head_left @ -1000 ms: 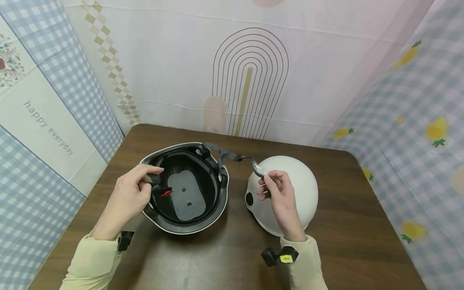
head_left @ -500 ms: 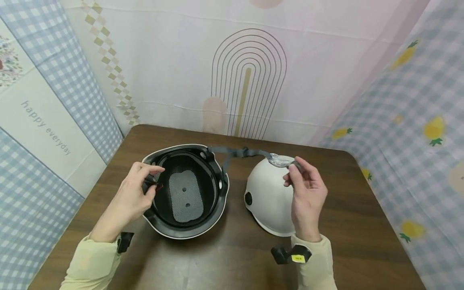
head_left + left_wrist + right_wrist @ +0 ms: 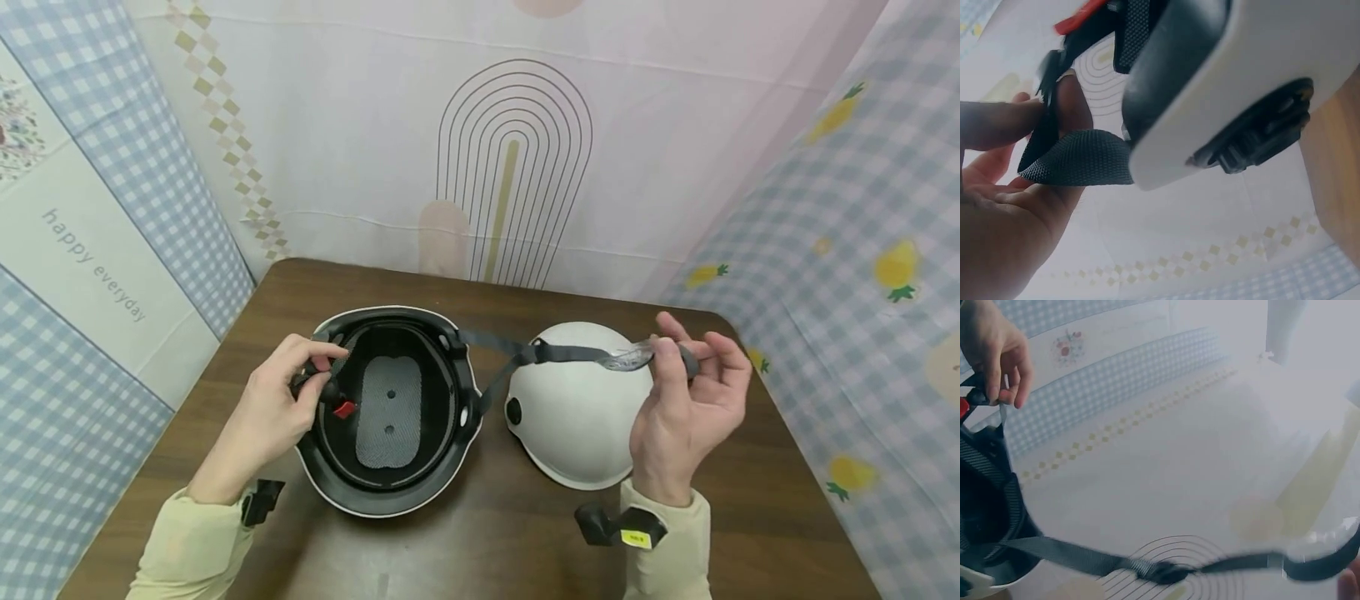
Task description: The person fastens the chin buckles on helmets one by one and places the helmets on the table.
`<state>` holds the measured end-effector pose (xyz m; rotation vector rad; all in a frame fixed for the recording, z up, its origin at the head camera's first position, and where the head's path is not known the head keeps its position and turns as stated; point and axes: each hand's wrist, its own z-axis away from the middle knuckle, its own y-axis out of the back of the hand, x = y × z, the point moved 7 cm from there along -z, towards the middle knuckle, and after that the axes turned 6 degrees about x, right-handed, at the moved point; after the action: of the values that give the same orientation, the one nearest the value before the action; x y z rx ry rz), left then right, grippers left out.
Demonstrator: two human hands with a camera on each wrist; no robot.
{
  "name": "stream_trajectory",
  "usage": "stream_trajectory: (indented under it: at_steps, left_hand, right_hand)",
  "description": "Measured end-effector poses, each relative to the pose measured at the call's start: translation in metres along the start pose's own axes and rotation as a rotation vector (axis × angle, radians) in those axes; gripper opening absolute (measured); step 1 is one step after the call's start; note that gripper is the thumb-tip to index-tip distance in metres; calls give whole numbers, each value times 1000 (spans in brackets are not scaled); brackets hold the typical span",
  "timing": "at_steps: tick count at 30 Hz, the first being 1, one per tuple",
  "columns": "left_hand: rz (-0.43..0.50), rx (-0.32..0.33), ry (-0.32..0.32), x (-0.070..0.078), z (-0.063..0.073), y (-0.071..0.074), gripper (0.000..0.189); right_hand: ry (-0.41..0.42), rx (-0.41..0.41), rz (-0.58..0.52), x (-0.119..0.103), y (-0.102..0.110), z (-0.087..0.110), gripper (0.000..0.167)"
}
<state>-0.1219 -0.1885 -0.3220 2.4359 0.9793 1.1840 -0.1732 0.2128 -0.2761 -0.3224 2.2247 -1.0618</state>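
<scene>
Pinching a dark strap in the left hand, the person is gripping a grey strap with the right hand; the upturned helmet is sitting between, beside a white helmet; this is looking like strap-spreading, probably calling for aligned ends next.

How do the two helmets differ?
Pose: the left helmet has its opening facing up; the right helmet sits dome up.
Look: the left helmet shows its dark interior, the right helmet its smooth outside.
Straps: the left hand and right hand grip the left helmet's straps; none show on the right helmet.
Shared: white shells.
</scene>
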Motion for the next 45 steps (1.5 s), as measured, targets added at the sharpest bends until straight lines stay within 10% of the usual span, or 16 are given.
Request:
stream_trajectory:
  at_steps: [7,21,28,35,45]
  left_hand:
    - [131,41,60,1,-1,-3,35]
    - [33,15,107,-3,0,-11,29]
    - [195,-50,212,-4,1,-14,27]
    - [216,-99,57,4,2,-20,74]
    - [18,-33,-42,-1,3,-25,67]
  right_hand:
    - [-64,-96,-150,1,-18,2,36]
    - [-87,-261,63,9,-36,10,30]
    - [-179,-428,228,19,-47,21,29]
    - [-290,-566,296,35,-53,35,31]
    - [-358,-686,440,58,-57,54,26]
